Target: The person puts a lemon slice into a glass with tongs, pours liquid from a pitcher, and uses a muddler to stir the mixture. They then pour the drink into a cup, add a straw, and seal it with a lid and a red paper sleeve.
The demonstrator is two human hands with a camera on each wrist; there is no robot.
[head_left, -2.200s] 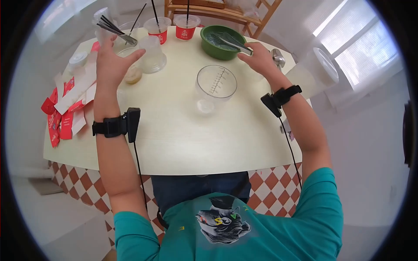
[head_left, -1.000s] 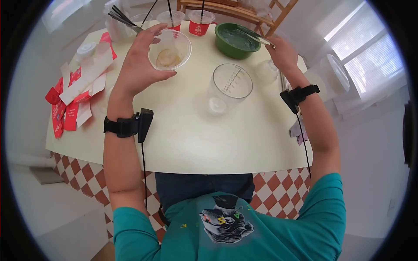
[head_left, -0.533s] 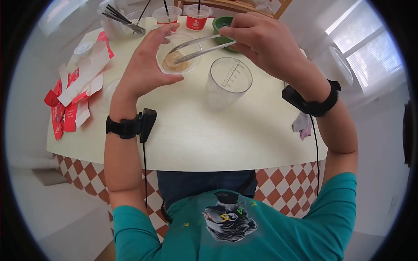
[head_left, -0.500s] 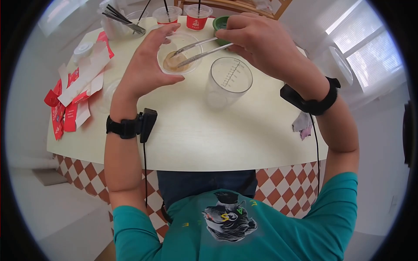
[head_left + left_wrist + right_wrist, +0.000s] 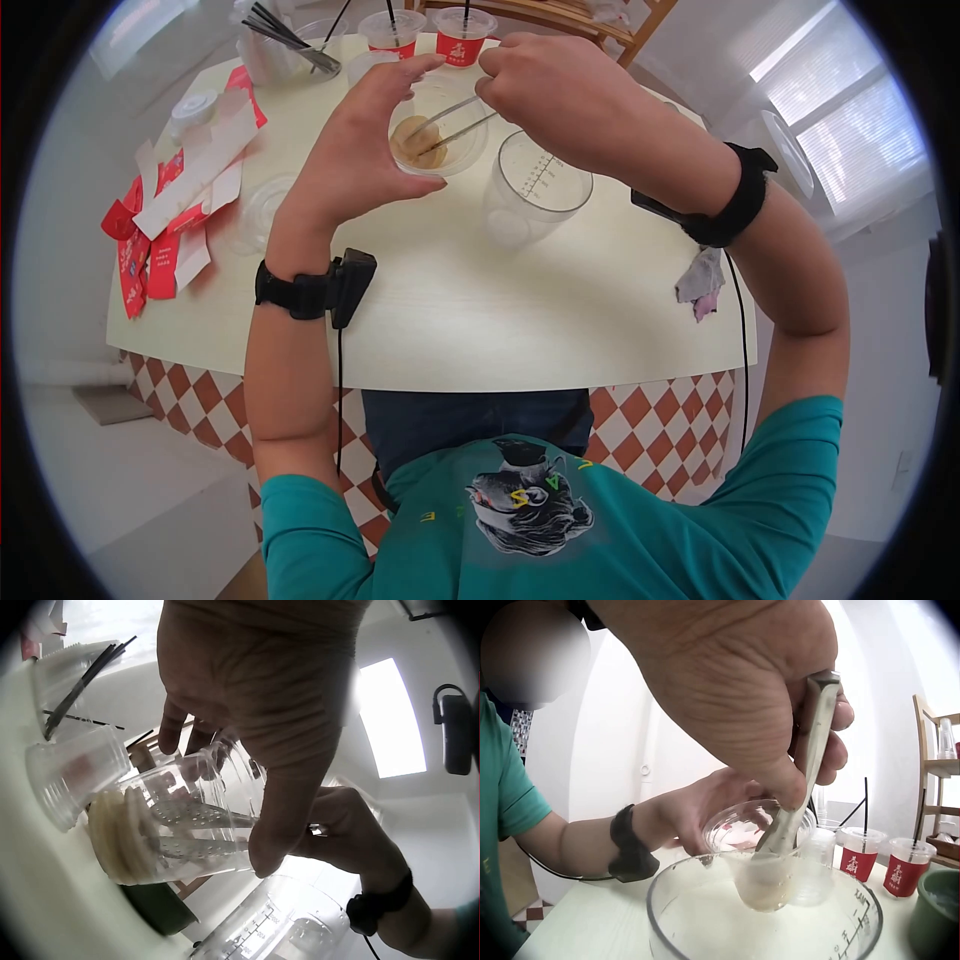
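My left hand (image 5: 345,150) grips a clear plastic cup (image 5: 468,152) near its rim, thumb on one side and fingers on the other. Pale tan round slices (image 5: 408,142) lie at the cup's bottom; the left wrist view shows them stacked (image 5: 112,840). Above the cup, my right hand (image 5: 600,110) holds metal tongs (image 5: 819,739), whose perforated ends (image 5: 199,847) reach down inside to the slices. Just right of the cup stands a clear measuring cup (image 5: 510,212) with black scale marks. The upper part of the tongs is hidden by my right hand in the head view.
Two red-labelled cups (image 5: 461,50) with black straws stand at the back, beside loose black straws (image 5: 280,32). Torn red and white packaging (image 5: 185,200) covers the left side. A crumpled cloth (image 5: 700,280) lies at right. The right wrist view shows a green bowl (image 5: 934,919).
My right hand has brought the tongs from the green bowl leftward into the clear cup. My left hand, earlier apart from the cup, now holds it and has shifted slightly right.
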